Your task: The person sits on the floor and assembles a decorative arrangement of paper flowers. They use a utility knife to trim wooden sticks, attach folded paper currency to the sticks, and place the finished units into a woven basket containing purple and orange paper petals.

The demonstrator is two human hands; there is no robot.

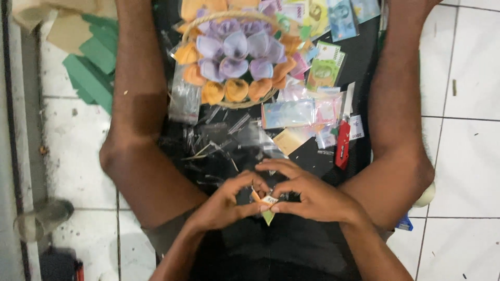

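Observation:
My left hand (224, 203) and my right hand (307, 195) meet low in the middle of the head view, fingertips pinched together on a small folded paper piece (267, 207) in orange, white and green. I sit on the floor with my legs spread to both sides. Ahead of my hands stands a wicker basket (237, 104) filled with folded paper petals (237, 54), purple in the centre and orange around the edge.
Clear plastic sleeves (224, 138) and coloured paper notes (289, 113) lie scattered on a black mat (359, 62) between my legs. A red cutter (342, 144) lies at right. Green paper strips (91, 67) rest on the white tiled floor at left.

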